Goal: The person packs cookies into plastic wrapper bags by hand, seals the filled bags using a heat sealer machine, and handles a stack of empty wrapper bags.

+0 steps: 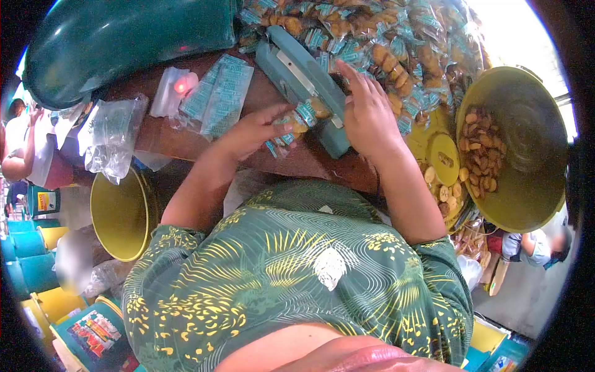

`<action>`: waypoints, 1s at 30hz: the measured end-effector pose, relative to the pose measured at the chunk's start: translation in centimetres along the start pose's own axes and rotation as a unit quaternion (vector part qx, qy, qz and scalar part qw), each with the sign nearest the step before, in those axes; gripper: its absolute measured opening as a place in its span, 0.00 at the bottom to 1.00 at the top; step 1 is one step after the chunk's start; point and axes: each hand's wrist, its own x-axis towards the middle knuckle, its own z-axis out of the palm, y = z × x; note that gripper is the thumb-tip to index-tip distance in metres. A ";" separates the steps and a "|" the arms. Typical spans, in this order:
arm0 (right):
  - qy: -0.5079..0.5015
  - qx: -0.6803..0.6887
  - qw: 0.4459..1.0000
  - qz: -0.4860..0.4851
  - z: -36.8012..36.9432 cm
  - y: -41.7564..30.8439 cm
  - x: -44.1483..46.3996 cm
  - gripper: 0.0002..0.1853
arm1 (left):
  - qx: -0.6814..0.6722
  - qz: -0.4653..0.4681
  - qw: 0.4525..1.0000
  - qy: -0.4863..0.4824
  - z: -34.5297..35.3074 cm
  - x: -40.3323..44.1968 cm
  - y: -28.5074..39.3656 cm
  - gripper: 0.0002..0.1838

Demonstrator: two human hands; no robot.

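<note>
My left hand (257, 131) is closed on a small clear plastic packet (304, 115) with blue-green print and brown snack pieces inside. The packet's end lies at a blue-green impulse sealer (310, 80), which stands slantwise on the brown table. My right hand (370, 110) is beside the sealer's right edge near its lower end, fingers stretched out and nothing seen in them. Whether its palm touches the sealer I cannot tell. Flat printed plastic bags (218, 93) lie on the table left of the sealer.
A pile of filled packets (396, 46) covers the back right. A yellowish tub (527, 155) with brown pieces stands at the right, beside a yellow lid (444, 159) and round pieces. A dark green tub (136, 46) lies back left. Clear bags (113, 133) hang below it. Other people are at both sides.
</note>
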 end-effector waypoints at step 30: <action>0.114 0.139 0.982 -0.058 -5.9 0.5 -7.3 0.19 | 0.546 0.122 0.787 -0.261 6.4 -4.0 13.3 0.34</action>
